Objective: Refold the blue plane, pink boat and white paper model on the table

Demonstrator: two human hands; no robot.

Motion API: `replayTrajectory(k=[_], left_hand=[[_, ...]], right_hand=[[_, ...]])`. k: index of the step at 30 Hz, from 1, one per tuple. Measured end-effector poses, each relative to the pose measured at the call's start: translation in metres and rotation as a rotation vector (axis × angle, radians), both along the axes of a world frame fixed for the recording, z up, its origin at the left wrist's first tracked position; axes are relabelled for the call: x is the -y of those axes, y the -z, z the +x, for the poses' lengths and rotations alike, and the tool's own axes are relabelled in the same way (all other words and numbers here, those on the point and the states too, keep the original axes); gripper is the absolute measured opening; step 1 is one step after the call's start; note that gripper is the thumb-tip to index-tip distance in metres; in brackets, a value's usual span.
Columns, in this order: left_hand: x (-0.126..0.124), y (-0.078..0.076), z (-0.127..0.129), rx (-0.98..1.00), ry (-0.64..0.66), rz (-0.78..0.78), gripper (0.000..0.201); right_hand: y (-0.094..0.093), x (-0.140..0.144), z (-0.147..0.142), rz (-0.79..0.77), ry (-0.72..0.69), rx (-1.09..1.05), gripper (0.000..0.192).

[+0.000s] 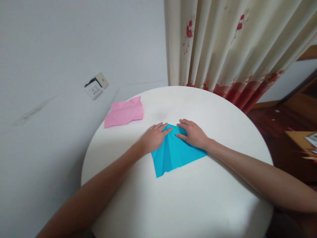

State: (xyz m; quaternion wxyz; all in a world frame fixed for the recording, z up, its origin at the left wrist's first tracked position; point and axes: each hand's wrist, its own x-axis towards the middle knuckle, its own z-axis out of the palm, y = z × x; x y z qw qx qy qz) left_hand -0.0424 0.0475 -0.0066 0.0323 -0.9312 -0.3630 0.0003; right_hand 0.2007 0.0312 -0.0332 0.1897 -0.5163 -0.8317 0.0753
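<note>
A creased sheet of blue paper [177, 153] lies on the round white table [213, 198], with fold lines running down from its far corner. My left hand [154, 137] rests on the paper's upper left edge, fingers stretched out and thumb toward the middle. On the upper right edge my right hand [192, 132] lies with its fingers spread and its thumb on the paper. Both hands press from above, and neither is wrapped round anything. The parts of the edges under the palms are hidden.
Crumpled pink paper [125, 112] lies at the table's far left edge, near the wall. A wall socket [95, 87] sits above it. Behind the table hangs a floral curtain [218, 49]. Some wooden furniture [300, 142] stands at the right.
</note>
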Motion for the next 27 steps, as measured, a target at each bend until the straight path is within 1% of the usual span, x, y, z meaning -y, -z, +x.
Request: replayTrajectory(k=[3,7,14,17,19,22,27], left_hand=[[0.003,-0.001,0.002,-0.022,-0.001,0.032,0.050],[0.008,-0.002,0.005,-0.020,0.031,0.082,0.045],[0.012,-0.005,0.007,-0.038,0.051,0.057,0.046],[0.011,-0.005,0.007,-0.061,0.047,0.042,0.048],[0.010,-0.005,0.007,-0.069,0.039,0.029,0.049],[0.010,-0.005,0.008,-0.079,0.026,0.016,0.050],[0.013,-0.008,0.010,-0.104,0.019,0.008,0.050]], right_hand=[[0.000,0.000,0.000,0.002,0.000,0.003,0.060],[-0.001,0.000,0.000,0.003,0.000,0.006,0.060],[0.000,-0.001,0.000,-0.012,0.002,0.009,0.060],[0.001,-0.003,0.002,-0.025,0.059,0.016,0.064],[0.000,-0.005,0.007,-0.050,0.129,0.032,0.070],[-0.004,-0.011,0.019,-0.130,0.208,0.068,0.078],[-0.009,-0.022,0.045,-0.252,0.232,0.116,0.086]])
